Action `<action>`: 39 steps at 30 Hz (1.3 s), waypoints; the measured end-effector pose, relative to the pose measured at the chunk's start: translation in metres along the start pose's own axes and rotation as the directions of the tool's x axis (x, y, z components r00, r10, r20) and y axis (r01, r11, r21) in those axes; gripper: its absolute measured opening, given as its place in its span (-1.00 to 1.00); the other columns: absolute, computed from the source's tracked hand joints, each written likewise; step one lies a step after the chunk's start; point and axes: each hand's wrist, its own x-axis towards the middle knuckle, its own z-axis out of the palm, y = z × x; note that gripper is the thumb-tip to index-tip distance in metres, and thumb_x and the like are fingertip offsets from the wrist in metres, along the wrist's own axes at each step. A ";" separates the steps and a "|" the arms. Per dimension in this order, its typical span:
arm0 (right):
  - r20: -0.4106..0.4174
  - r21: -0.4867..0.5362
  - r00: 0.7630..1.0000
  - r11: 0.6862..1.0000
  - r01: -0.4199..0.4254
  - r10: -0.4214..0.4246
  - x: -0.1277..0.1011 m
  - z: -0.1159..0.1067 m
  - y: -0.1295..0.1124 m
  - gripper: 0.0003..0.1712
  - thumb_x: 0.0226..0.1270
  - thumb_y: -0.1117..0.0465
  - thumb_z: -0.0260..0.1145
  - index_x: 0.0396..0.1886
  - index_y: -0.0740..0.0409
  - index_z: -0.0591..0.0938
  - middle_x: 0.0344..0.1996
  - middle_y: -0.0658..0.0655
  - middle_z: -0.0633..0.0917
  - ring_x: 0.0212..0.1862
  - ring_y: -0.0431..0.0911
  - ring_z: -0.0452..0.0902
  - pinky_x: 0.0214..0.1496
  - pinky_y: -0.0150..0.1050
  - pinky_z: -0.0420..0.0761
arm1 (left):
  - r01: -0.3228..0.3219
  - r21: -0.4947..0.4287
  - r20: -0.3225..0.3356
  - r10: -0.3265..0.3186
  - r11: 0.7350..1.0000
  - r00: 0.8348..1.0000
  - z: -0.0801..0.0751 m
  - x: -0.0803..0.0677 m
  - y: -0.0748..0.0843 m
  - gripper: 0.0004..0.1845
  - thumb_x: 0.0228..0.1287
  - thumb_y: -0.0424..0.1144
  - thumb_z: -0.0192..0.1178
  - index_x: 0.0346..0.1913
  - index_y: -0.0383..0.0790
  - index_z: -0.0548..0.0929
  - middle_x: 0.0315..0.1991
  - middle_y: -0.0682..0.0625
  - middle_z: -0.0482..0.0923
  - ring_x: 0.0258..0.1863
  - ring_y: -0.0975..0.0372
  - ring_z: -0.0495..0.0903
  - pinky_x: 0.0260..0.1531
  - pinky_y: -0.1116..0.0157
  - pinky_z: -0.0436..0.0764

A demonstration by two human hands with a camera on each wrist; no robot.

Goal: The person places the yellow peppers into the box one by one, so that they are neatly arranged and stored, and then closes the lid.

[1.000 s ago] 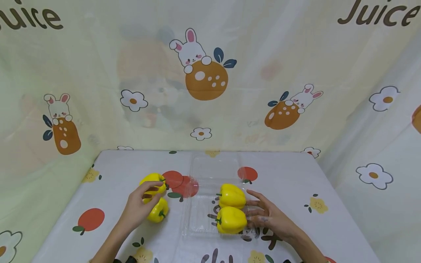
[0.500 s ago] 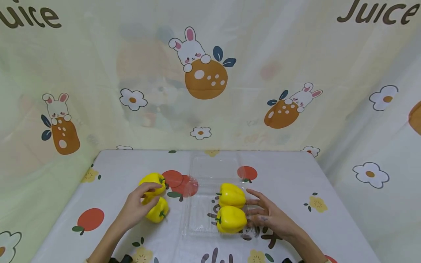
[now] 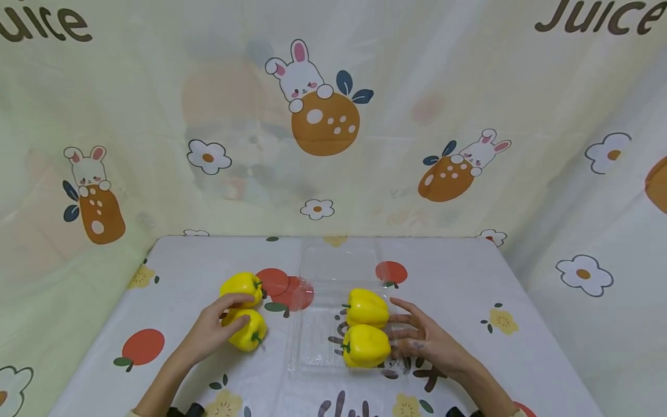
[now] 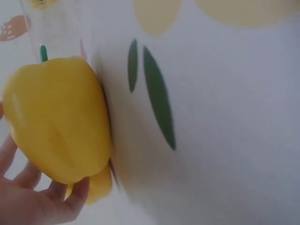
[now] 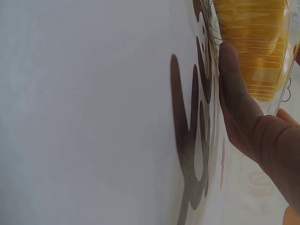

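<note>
My left hand reaches over the nearer of two yellow bell peppers at the left, its thumb on the near side and fingers on the far side of that bell pepper. In the left wrist view, fingertips press against the lower part of the bell pepper. The other loose bell pepper lies just behind. Two more yellow bell peppers, one far and one near, sit in the right half of a clear plastic clamshell box. Fairly straight, spread fingers of my right hand touch the box's right wall.
The box's transparent lid lies folded back behind it. A white tablecloth printed with red fruit and yellow flowers covers the table. A printed curtain stands along the back and sides.
My left hand has shifted slightly left and lower around the nearer loose bell pepper, showing more of it. The right hand and the box stay where they were.
</note>
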 end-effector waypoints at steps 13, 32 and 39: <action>-0.006 -0.011 1.000 1.000 0.009 -0.009 0.001 0.000 0.001 0.05 0.49 0.18 0.38 0.76 -0.09 -0.04 0.58 0.52 0.23 0.39 0.19 0.55 0.24 0.07 0.75 | -0.034 -0.061 0.120 0.041 0.998 0.992 -0.004 -0.004 -0.016 -0.51 0.46 -0.06 0.35 0.36 -0.09 0.60 0.39 -0.08 0.59 0.37 -0.09 0.47 0.41 -0.31 0.47; 0.002 -0.012 1.000 1.000 0.016 -0.016 0.001 0.001 0.002 0.05 0.50 0.14 0.38 0.76 -0.07 -0.05 0.59 0.51 0.23 0.40 0.23 0.55 0.26 0.10 0.74 | 0.032 -0.017 0.282 -0.026 0.999 0.959 -0.008 -0.011 -0.015 -0.17 0.28 -0.04 0.49 0.57 0.02 0.39 0.61 -0.11 0.31 0.48 -0.12 0.32 0.48 -0.44 0.24; -0.009 -0.009 1.000 1.000 0.011 -0.011 0.000 0.001 0.001 0.05 0.49 0.18 0.38 0.76 -0.07 -0.04 0.59 0.51 0.23 0.39 0.22 0.56 0.26 0.09 0.74 | 0.033 -0.045 0.259 -0.020 0.998 0.966 -0.007 -0.011 -0.016 -0.16 0.26 -0.03 0.51 0.57 0.01 0.39 0.60 -0.17 0.32 0.47 -0.13 0.35 0.48 -0.45 0.24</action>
